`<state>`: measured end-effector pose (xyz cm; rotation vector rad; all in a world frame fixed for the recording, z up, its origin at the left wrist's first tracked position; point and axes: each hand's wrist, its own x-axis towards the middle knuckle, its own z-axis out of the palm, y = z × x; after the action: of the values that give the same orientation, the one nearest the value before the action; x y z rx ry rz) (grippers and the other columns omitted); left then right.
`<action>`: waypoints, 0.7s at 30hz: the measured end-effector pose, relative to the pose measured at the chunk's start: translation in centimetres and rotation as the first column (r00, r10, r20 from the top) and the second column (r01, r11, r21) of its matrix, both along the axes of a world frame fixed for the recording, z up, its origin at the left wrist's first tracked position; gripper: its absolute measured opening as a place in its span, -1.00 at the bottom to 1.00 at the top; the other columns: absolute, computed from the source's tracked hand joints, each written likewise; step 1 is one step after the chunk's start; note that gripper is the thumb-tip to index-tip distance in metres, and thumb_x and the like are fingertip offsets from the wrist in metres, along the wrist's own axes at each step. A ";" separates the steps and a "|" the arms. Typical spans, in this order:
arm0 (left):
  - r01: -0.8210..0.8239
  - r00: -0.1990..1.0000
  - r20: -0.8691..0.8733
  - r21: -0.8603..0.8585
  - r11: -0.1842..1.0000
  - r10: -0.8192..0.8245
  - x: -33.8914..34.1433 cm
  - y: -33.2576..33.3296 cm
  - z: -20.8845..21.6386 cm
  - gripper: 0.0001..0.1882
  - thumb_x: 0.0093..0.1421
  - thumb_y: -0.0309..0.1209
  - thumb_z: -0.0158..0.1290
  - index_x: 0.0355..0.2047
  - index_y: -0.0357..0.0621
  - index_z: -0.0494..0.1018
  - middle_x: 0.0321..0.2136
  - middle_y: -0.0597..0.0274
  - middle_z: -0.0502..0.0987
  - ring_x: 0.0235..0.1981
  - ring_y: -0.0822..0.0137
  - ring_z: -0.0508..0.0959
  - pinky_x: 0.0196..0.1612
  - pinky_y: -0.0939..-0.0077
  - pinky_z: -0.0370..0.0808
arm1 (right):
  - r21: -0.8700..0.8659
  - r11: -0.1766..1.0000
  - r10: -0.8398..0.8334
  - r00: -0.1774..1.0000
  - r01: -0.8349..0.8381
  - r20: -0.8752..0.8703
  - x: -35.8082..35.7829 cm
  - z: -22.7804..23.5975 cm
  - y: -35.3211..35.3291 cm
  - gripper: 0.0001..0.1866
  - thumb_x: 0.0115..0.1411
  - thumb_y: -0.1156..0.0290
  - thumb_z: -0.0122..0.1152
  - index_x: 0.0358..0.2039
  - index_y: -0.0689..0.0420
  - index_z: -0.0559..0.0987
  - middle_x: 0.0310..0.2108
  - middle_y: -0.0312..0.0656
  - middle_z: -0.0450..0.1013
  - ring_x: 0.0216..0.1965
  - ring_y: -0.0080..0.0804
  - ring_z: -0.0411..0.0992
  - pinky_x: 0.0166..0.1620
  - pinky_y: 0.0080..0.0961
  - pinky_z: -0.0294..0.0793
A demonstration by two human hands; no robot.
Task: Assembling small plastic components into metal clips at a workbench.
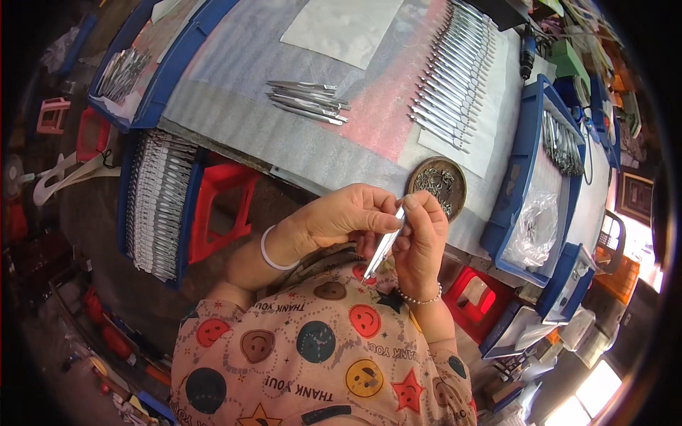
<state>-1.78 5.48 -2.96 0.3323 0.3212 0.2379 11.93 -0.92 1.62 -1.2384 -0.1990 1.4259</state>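
Note:
Close in front of my body I hold a slim silver metal tool (383, 251), tilted with its narrow tip pointing down toward my lap. It resembles tweezers, but its exact kind is unclear. My right hand (422, 245) pinches its upper end between thumb and fingers. From the other side, the closed fingers of my left hand (355, 216) meet the same end; whether a small part sits between them is hidden. Just beyond my right hand, a round brown bowl (462, 186) holds many tiny metal pieces. Farther off, a loose pile of similar silver pieces (307, 101) lies on the table.
On the foam-covered table (234, 121), a long row of silver tools (449, 82) lies at the far right, near a white sheet (341, 32). Blue trays (513, 181) with metal tools flank both sides. Red stools (217, 202) stand below the table's edge.

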 end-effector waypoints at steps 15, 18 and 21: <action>-0.061 0.918 -0.342 0.381 0.922 0.202 0.2 -2.4 2.6 -0.85 0.25 -0.42 -0.01 -0.36 -0.27 0.32 -0.54 0.20 0.52 -0.54 0.52 0.51 -0.48 0.69 0.45 | -0.015 0.925 0.274 0.640 -0.380 0.718 10.5 3.3 3.2 -0.83 0.24 0.42 0.02 -0.48 0.19 0.40 -0.64 -0.33 0.41 -0.64 -0.73 0.28 -0.60 -0.73 0.24; -0.059 0.937 -0.301 0.357 0.932 0.175 0.2 -3.2 2.5 -0.88 0.25 -0.46 -0.03 -0.33 -0.29 0.33 -0.52 0.18 0.51 -0.53 0.49 0.50 -0.46 0.67 0.47 | -0.270 0.881 0.214 -0.184 -0.388 0.960 14.1 2.1 6.3 -0.85 0.17 0.42 0.04 -0.42 0.23 0.35 -0.62 -0.05 0.41 -0.58 -0.16 0.42 -0.52 -0.33 0.37; 0.003 0.938 -0.326 0.348 0.937 0.119 0.4 -3.9 3.2 -0.89 0.25 -0.47 -0.03 -0.29 -0.28 0.34 -0.51 0.20 0.51 -0.52 0.50 0.51 -0.46 0.67 0.47 | -0.534 0.794 0.274 -0.612 -0.292 0.742 16.3 -1.6 7.7 -0.91 0.09 0.49 0.02 -0.38 0.17 0.35 -0.47 -0.01 0.45 -0.45 -0.02 0.48 -0.41 -0.21 0.46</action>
<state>-1.39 1.57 0.27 0.7163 0.6387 0.2964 28.27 6.79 -0.02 -2.2580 -2.2079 0.0349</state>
